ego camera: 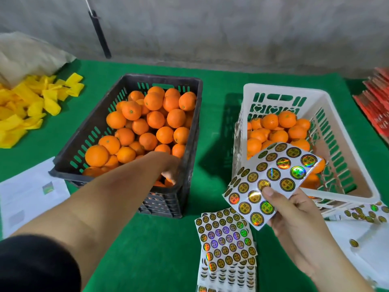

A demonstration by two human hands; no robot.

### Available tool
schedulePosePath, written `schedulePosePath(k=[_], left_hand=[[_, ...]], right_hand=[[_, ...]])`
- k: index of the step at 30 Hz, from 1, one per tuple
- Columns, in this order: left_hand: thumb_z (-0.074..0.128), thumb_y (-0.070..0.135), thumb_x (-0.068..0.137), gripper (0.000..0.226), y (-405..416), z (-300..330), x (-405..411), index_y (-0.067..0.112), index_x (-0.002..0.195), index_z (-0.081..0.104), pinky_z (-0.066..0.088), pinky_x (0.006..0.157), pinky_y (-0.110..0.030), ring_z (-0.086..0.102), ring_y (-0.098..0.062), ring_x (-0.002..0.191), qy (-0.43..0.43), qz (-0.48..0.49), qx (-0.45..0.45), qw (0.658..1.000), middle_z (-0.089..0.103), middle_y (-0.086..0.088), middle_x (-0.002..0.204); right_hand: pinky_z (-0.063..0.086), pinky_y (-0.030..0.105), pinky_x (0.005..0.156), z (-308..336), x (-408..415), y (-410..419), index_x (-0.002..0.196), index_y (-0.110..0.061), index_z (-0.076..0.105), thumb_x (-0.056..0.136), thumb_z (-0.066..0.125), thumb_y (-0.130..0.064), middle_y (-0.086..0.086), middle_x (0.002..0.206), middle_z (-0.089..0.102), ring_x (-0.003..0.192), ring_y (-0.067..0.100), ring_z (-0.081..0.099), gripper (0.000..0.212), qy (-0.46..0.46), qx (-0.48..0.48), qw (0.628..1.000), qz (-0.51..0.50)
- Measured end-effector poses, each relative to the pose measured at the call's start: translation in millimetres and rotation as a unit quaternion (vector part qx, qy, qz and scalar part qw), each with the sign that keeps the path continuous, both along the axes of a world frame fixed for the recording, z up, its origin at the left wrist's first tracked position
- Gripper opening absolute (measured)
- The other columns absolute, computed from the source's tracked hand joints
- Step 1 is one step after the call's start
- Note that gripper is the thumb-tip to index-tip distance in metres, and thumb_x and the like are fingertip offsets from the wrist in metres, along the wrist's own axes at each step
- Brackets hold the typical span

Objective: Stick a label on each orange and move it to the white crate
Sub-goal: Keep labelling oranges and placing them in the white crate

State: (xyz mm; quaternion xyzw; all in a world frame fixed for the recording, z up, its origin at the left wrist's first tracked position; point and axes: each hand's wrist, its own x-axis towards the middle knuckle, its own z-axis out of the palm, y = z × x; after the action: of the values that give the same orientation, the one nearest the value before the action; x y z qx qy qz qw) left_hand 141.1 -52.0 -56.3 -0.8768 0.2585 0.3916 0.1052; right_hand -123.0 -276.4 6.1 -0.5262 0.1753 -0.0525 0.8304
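Left hand (169,168) reached into the black crate (190,131) of oranges (147,123), its grip blurred and unclear; right hand (294,216) pinched a label sheet (271,182) beside the white crate (345,144).

Orange fruit (153,119) in a black crate (88,142), white crate (341,131), green cloth (216,85), gold holographic labels (271,182).

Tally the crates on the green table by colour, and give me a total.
Black crate: 1, holding unlabelled oranges, with the left hand reaching into it.
White crate: 1, partly filled with oranges, behind the label sheet in the right hand.
Total: 2 crates.
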Motion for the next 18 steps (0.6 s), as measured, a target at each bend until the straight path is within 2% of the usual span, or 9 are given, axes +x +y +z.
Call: schedulePosePath(k=[3, 6, 8, 10, 13, 14, 15, 16, 18], left_hand=[[0.083, 0.034, 0.085, 0.081, 14, 5, -1, 0.020, 0.153, 0.041, 0.054, 0.100, -0.052, 0.057, -0.036, 0.127, -0.005, 0.021, -0.011, 1.000, 0.056, -0.007, 0.144], [0.082, 0.046, 0.076, 0.077, 28, 41, -7, 0.024, 0.140, 0.046, 0.058, 0.083, -0.045, 0.064, -0.028, 0.101, -0.047, 0.186, -0.162, 0.968, 0.064, -0.004, 0.118], [0.081, 0.063, 0.071, 0.063, 39, 67, -23, 0.030, 0.120, 0.058, 0.053, 0.073, -0.036, 0.063, -0.019, 0.090, -0.068, 0.333, -0.344, 0.875, 0.063, 0.005, 0.101], [0.079, 0.081, 0.062, 0.062, 46, 91, -61, 0.037, 0.103, 0.063, 0.055, 0.082, -0.038, 0.066, -0.022, 0.100, -0.020, 0.422, -0.525, 0.739, 0.070, 0.007, 0.103], [0.092, 0.069, 0.048, 0.090, 43, 105, -125, 0.031, 0.123, 0.061, 0.054, 0.090, -0.036, 0.065, -0.022, 0.113, 0.194, 0.463, -0.707, 0.499, 0.074, 0.006, 0.118], [0.096, 0.066, 0.042, 0.107, 38, 103, -142, 0.022, 0.133, 0.057, 0.052, 0.095, -0.039, 0.063, -0.024, 0.118, 0.249, 0.465, -0.717, 0.455, 0.070, 0.000, 0.127], [0.098, 0.064, 0.039, 0.119, 33, 99, -158, 0.015, 0.138, 0.054, 0.048, 0.105, -0.043, 0.060, -0.028, 0.126, 0.291, 0.457, -0.717, 0.439, 0.066, -0.006, 0.136], [0.099, 0.063, 0.039, 0.121, 27, 96, -173, 0.010, 0.139, 0.055, 0.040, 0.115, -0.047, 0.057, -0.031, 0.134, 0.329, 0.440, -0.712, 0.437, 0.063, -0.012, 0.142], [0.099, 0.058, 0.046, 0.101, 16, 89, -196, 0.009, 0.127, 0.067, 0.034, 0.121, -0.053, 0.052, -0.039, 0.138, 0.389, 0.407, -0.702, 0.435, 0.062, -0.020, 0.142]], right_hand=[[0.063, 0.035, 0.085, 1, 0, 3, 0.122, -0.025, 0.076, 0.088, 0.068, -0.014, 0.006, 0.132, 0.074, 0.119, 0.026, 0.072, 0.036, 0.001, -0.001, 1.000, 0.007], [0.063, 0.036, 0.085, 4, -1, 7, 0.120, -0.023, 0.077, 0.086, 0.070, -0.016, 0.007, 0.131, 0.074, 0.118, 0.027, 0.073, 0.035, 0.004, -0.004, 1.000, 0.012], [0.063, 0.036, 0.085, 7, -3, 8, 0.123, -0.022, 0.076, 0.085, 0.071, -0.017, 0.008, 0.132, 0.074, 0.118, 0.027, 0.073, 0.038, -0.002, -0.001, 1.000, 0.022], [0.062, 0.035, 0.086, 11, -5, 10, 0.123, -0.023, 0.076, 0.084, 0.073, -0.018, 0.008, 0.132, 0.074, 0.119, 0.027, 0.072, 0.039, -0.010, -0.002, 0.999, 0.034], [0.062, 0.031, 0.082, 15, -8, 13, 0.118, -0.023, 0.077, 0.083, 0.078, -0.018, 0.010, 0.130, 0.074, 0.117, 0.028, 0.073, 0.035, -0.021, -0.006, 0.999, 0.049], [0.063, 0.031, 0.080, 17, -9, 14, 0.117, -0.022, 0.077, 0.084, 0.083, -0.020, 0.010, 0.131, 0.074, 0.117, 0.028, 0.073, 0.033, -0.029, -0.005, 0.998, 0.060], [0.063, 0.030, 0.078, 18, -11, 14, 0.115, -0.022, 0.078, 0.084, 0.088, -0.026, 0.011, 0.131, 0.074, 0.117, 0.028, 0.073, 0.033, -0.037, -0.007, 0.997, 0.072], [0.062, 0.026, 0.075, 20, -14, 13, 0.113, -0.023, 0.078, 0.081, 0.090, -0.032, 0.011, 0.132, 0.073, 0.115, 0.026, 0.074, 0.035, -0.046, -0.014, 0.995, 0.085], [0.059, 0.020, 0.069, 23, -19, 10, 0.116, -0.024, 0.077, 0.078, 0.090, -0.034, 0.012, 0.131, 0.073, 0.108, 0.020, 0.076, 0.042, -0.052, -0.028, 0.991, 0.123]])
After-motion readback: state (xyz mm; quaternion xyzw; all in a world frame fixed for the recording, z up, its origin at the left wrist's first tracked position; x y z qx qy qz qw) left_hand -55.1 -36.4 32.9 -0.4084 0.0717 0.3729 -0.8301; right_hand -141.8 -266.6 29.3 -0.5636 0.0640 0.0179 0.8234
